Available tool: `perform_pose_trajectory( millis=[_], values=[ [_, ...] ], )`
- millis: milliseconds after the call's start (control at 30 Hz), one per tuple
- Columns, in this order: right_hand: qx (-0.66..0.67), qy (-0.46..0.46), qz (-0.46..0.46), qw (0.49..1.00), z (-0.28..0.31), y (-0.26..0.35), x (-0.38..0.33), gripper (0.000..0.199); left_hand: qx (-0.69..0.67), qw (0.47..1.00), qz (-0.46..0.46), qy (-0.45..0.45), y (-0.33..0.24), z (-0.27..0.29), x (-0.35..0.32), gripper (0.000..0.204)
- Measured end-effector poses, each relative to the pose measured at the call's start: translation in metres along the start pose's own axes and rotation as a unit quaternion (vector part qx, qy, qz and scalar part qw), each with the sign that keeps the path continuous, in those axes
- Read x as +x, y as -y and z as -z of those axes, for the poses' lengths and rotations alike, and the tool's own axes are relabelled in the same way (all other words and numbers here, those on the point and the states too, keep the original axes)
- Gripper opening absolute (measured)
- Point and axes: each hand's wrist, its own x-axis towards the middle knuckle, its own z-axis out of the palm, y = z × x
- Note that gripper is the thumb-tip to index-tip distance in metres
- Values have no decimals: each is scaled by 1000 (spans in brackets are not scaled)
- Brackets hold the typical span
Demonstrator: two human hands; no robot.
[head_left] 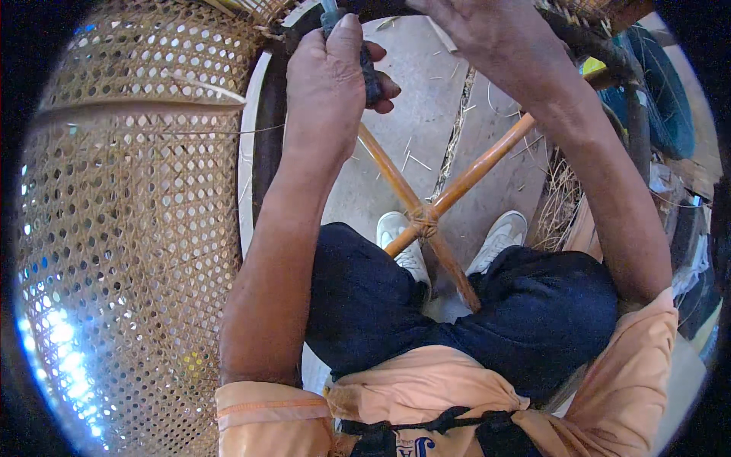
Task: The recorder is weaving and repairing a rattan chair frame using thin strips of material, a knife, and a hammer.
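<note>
My left hand (pixel 327 80) is closed round the dark wrapped handle (pixel 371 85) of a slim tool, whose pale tip points up past the thumb. What kind of tool it is, I cannot make out. At the top edge, my right hand (pixel 487 38) reaches over a dark curved frame rail, its fingers partly cut off by the picture's edge. A pale strip (pixel 443 35) shows just below those fingers; whether they hold it is unclear. To the left of my left arm stands a large woven cane panel (pixel 145 190) with open holes, a loose cane strand lying across it.
Two brown poles (pixel 480 174), lashed where they cross (pixel 423 221), run between my legs and above my shoes (pixel 502 236). Cane scraps litter the grey floor (pixel 415 91). Tangled cane strips (pixel 562 202) lie at the right, with a teal object (pixel 661 99) beyond the dark frame post.
</note>
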Motion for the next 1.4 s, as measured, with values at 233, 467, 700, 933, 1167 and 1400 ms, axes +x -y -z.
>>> perform_pose_trajectory(
  millis=[233, 467, 700, 933, 1167, 1400],
  values=[
    [30, -6, -30, 999, -2, 1, 1, 18, -1, 999, 22, -46, -1, 10, -8, 31],
    [9, -44, 46, 998, -12, -7, -2, 19, -18, 998, 28, -58, -3, 10, -7, 29],
    [14, -17, 28, 999, -12, 0, 0, 18, -36, 997, 22, -57, 0, 13, 2, 29],
    [-21, 19, 48, 998, -22, -1, 14, 17, -58, 997, 19, -49, 3, 7, 3, 29],
    [-38, 33, 17, 999, 1, 9, 9, 23, -40, 997, -4, -64, 2, 13, -14, 31],
    [-15, -39, 87, 995, -13, -1, 2, 24, -67, 994, 30, -80, -2, 6, -11, 24]
  ],
)
